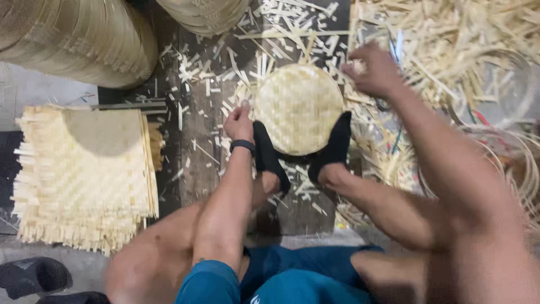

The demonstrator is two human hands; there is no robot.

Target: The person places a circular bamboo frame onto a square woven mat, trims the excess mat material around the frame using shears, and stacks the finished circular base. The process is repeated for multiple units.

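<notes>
A round woven bamboo basket (297, 107) lies on the floor, pinched between my two feet in black socks (269, 156). My left hand (238, 121), with a black band on the wrist, rests at the basket's left rim, fingers closed on the rim or a strip there. My right hand (372, 70) reaches into the bamboo scraps beyond the basket's upper right edge; it is blurred and its fingers are curled, and what they hold cannot be made out.
A stack of square woven bamboo mats (84, 174) lies at the left. Piled round bamboo hoops (73, 39) stand at the upper left. Loose bamboo strips (450, 39) and thin hoops (506, 157) cover the right side. A black sandal (34, 276) sits at the lower left.
</notes>
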